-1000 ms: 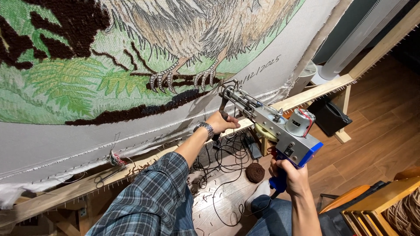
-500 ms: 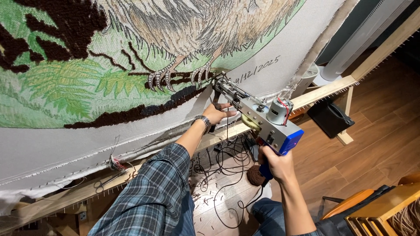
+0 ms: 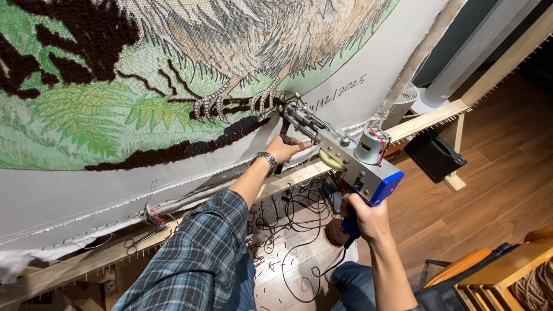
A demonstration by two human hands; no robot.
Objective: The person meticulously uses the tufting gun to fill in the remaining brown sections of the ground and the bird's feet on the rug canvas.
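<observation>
Wooden floorboards [image 3: 489,190] run below us, and a pale cloth [image 3: 86,196] stretched on a timber frame [image 3: 426,118] fills the upper view. We hold a tufting gun [image 3: 345,158], grey-bodied with a blue rear and a small round motor on top, tilted so its needle end meets the cloth just under the bird's claws [image 3: 230,103], where the dark brown branch [image 3: 184,150] is tufted. Our right hand [image 3: 363,216] is closed round the blue grip below the gun; the grip itself is mostly hidden by the fingers. Our left hand [image 3: 285,148], wearing a metal wristband, is wrapped round the front handle, and the gun's nose covers part of it, so we cannot tell exactly how the fingertips sit. The plaid sleeve [image 3: 201,253] hides much of the lower frame. Beneath the frame, black cables [image 3: 294,230] tangle on the floor among scraps too small to make out. Scissors [image 3: 141,242] lie on the lower rail. A black case [image 3: 435,155] sits beyond the frame. The bird's upper body is cut off at the top edge.
</observation>
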